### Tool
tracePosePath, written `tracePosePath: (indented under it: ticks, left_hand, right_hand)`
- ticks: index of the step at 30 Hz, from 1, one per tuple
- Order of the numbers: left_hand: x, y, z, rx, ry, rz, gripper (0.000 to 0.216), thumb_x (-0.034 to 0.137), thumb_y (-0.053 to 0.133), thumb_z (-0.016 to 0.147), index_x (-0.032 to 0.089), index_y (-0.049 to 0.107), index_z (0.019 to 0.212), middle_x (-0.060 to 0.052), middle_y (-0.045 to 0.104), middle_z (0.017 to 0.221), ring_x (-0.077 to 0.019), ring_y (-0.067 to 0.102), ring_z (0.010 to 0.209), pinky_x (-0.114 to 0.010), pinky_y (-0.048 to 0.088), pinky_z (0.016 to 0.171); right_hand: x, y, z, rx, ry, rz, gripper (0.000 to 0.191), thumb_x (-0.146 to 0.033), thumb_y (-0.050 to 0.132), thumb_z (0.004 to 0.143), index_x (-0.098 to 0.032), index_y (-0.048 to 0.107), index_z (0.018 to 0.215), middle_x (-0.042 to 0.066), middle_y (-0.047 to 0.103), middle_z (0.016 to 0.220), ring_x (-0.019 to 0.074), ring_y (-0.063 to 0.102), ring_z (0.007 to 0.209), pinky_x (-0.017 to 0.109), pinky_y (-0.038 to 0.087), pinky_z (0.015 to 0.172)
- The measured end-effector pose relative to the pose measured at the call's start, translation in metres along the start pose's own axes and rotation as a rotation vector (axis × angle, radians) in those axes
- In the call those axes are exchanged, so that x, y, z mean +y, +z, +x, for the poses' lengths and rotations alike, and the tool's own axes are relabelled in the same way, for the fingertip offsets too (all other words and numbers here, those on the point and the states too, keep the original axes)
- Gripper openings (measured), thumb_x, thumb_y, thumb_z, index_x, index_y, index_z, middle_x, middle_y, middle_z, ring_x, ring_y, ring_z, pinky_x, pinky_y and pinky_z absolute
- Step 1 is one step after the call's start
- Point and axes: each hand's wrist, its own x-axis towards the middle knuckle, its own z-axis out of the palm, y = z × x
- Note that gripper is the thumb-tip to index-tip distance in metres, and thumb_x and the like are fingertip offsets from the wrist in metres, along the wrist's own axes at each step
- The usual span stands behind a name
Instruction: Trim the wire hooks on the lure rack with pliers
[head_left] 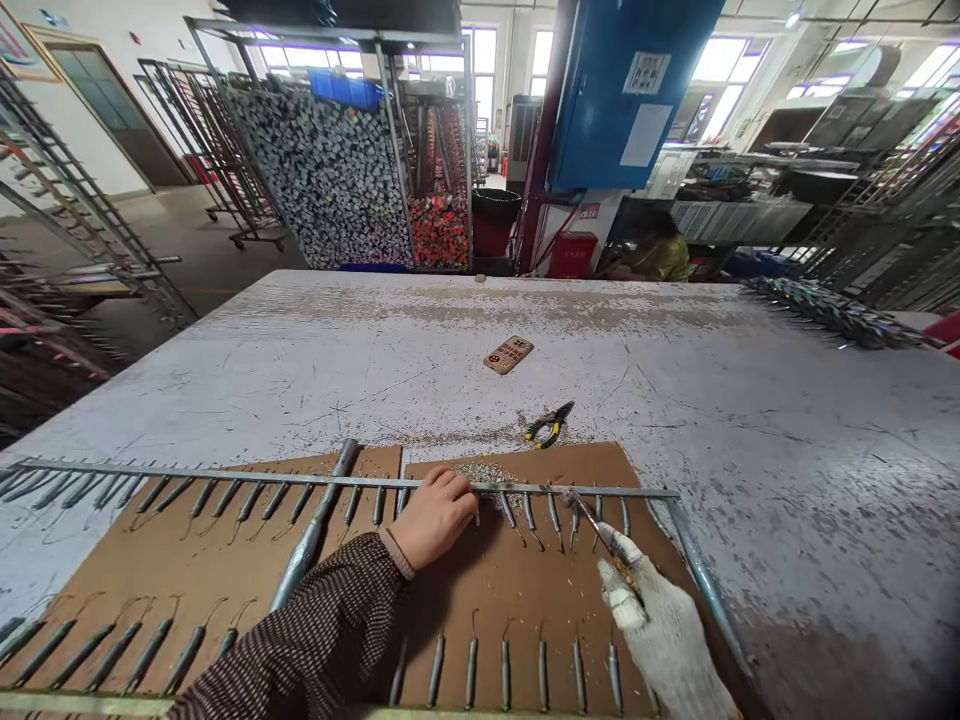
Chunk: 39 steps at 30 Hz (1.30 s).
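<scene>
A long grey metal rack point(225, 478) lies across brown cardboard point(517, 580) on the table, with several grey rod-shaped pieces hanging from its bars by thin hooks. My bare left hand point(435, 515) is closed over the upper bar near its middle, pressing it down. My right hand point(660, 635), in a white knit glove, grips a slim metal tool point(592, 522) whose tip touches the pieces under the bar's right part. A second row of hooked pieces point(504, 668) lies nearer to me.
Yellow-handled pliers point(550, 423) and a small brown card point(508, 354) lie on the scuffed white table point(750, 400), beyond a scatter of fine debris. More racks stand at left and behind. A person in yellow point(660, 257) sits beyond the far edge.
</scene>
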Motion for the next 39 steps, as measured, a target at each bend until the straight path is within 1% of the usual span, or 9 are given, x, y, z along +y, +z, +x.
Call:
tracePosePath:
  ticks: [4,7,8,11,16,21,25,35,39]
  left_hand:
    - [-0.018,-0.015,-0.001,-0.122,-0.066,-0.01,0.029,0.034,0.059,0.097,0.02,0.062,0.072,-0.002,0.06,0.08,-0.0185,0.054,0.079,-0.037,0.042,0.087]
    - [-0.019,-0.015,0.011,-0.097,-0.123,-0.027,0.018,0.028,0.059,0.096,0.021,0.067,0.081,-0.004,0.063,0.089,-0.0207,0.056,0.087,-0.037,0.042,0.086]
    - [-0.016,-0.012,0.016,-0.088,-0.118,-0.036,0.01,0.023,0.06,0.094,0.022,0.069,0.09,-0.005,0.065,0.096,-0.0217,0.056,0.092,-0.037,0.042,0.088]
    - [-0.001,0.006,0.032,-0.105,-0.022,-0.053,0.024,0.017,0.064,0.089,0.029,0.071,0.109,-0.007,0.065,0.116,-0.0254,0.055,0.108,-0.042,0.04,0.095]
    - [0.016,0.039,0.051,-0.162,0.15,-0.021,0.013,0.023,0.067,0.089,0.028,0.075,0.098,-0.007,0.061,0.13,-0.0289,0.049,0.122,-0.05,0.032,0.108]
    - [0.009,0.046,0.054,-0.165,0.173,-0.033,0.008,0.03,0.075,0.085,0.023,0.073,0.09,-0.008,0.062,0.126,-0.029,0.049,0.124,-0.05,0.032,0.11]
    - [0.009,0.051,0.049,-0.116,0.072,-0.113,0.014,0.029,0.075,0.085,0.024,0.069,0.097,-0.006,0.065,0.122,-0.0264,0.052,0.121,-0.048,0.035,0.109]
    - [0.036,0.07,0.049,0.061,-0.244,-0.193,0.011,0.03,0.071,0.086,0.022,0.066,0.082,-0.004,0.069,0.105,-0.0241,0.056,0.106,-0.051,0.031,0.109]
    - [0.041,0.07,0.051,0.066,-0.31,-0.181,0.014,0.03,0.071,0.084,0.021,0.062,0.078,-0.004,0.067,0.1,-0.0249,0.054,0.103,-0.048,0.035,0.103]
  right_hand:
    - [0.004,0.001,-0.002,0.005,-0.024,0.02,0.047,-0.041,0.048,0.1,-0.023,0.057,0.142,0.002,0.075,0.084,0.0142,0.068,0.062,0.02,0.053,0.058]
    - [0.003,0.002,-0.003,0.013,-0.073,0.014,0.044,-0.041,0.05,0.099,-0.024,0.06,0.138,0.004,0.077,0.094,0.0178,0.072,0.07,0.024,0.057,0.065]
    - [0.002,0.002,-0.003,0.013,-0.094,0.01,0.043,-0.04,0.05,0.098,-0.024,0.061,0.137,0.004,0.077,0.096,0.0192,0.073,0.073,0.025,0.058,0.067]
    - [0.0,0.003,-0.006,0.003,-0.164,-0.02,0.04,-0.035,0.048,0.099,-0.025,0.062,0.135,0.004,0.077,0.103,0.0214,0.075,0.084,0.027,0.059,0.076]
    - [0.003,0.008,-0.017,-0.091,-0.185,-0.156,0.044,-0.035,0.044,0.101,-0.028,0.053,0.143,0.002,0.076,0.106,0.0217,0.074,0.085,0.03,0.059,0.072]
    - [0.007,0.016,-0.024,-0.104,-0.159,-0.205,0.045,-0.042,0.044,0.103,-0.025,0.053,0.144,0.005,0.076,0.107,0.0217,0.073,0.085,0.03,0.058,0.072]
    - [0.003,0.017,-0.022,-0.072,-0.197,-0.18,0.04,-0.038,0.043,0.103,-0.023,0.06,0.137,0.006,0.076,0.106,0.0213,0.073,0.084,0.03,0.057,0.074]
    - [-0.005,0.003,0.006,0.085,-0.206,-0.109,0.038,-0.037,0.045,0.104,-0.021,0.06,0.135,0.005,0.075,0.112,0.0188,0.074,0.089,0.027,0.056,0.078]
    - [-0.011,0.003,0.018,0.116,-0.308,-0.17,0.038,-0.034,0.045,0.104,-0.018,0.058,0.136,0.004,0.075,0.094,0.0179,0.071,0.076,0.027,0.053,0.071]
